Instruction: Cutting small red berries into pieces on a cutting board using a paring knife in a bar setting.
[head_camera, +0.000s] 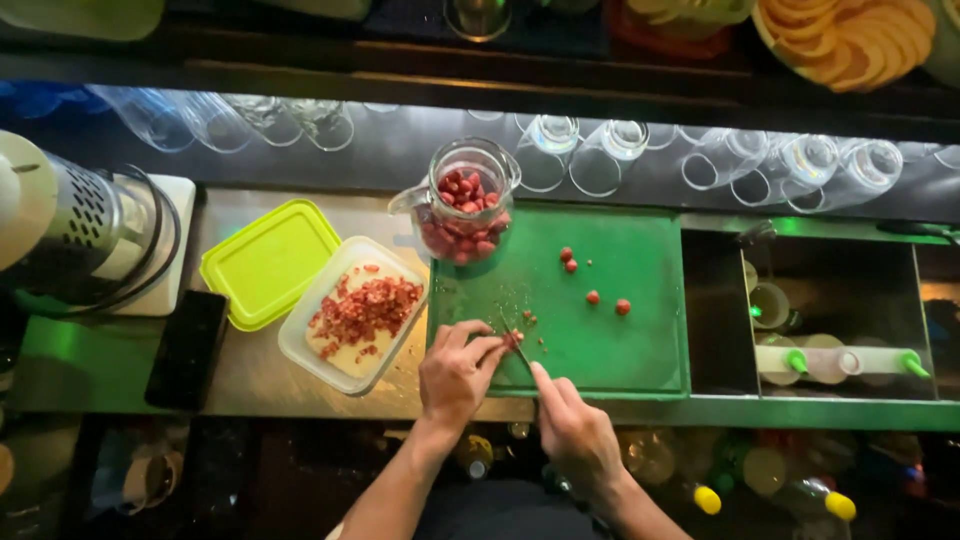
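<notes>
**Red fruit cut small on a green board**

The left hand (455, 372) rests at the near left corner of the flat green plastic cutting board (620, 330), its fingers curled and pressed together on a small red piece of fruit (513, 340), pinning it to the board. The piece looks dark red, already cut and ragged, with a few crumbs of the same red scattered just beside it. The right hand (575, 430) comes in from the near edge, closed around the handle of a slim dark-bladed knife (519, 350); its forefinger lies stretched along the back, and the blade meets the fruit right at the left fingertips.

Four whole round red fruits (592, 283) lie loose near the middle of the board, well apart from the hands. At the far left corner of the board stands a clear glass jug (465, 205) about half full of the same whole fruits, glossy and red to pink.

Left of the board, touching its edge, sits a clear rectangular plastic tub (352, 312) holding a layer of chopped red pieces spread over its pale bottom. Its lime-green lid (268, 262) lies flat just beyond it, partly tucked under the tub's corner. A black phone (186, 348) lies on the steel counter (250, 370) further left, near a perforated metal appliance (80, 225). A row of clear glasses (600, 155) lies along the shelf behind.
</notes>
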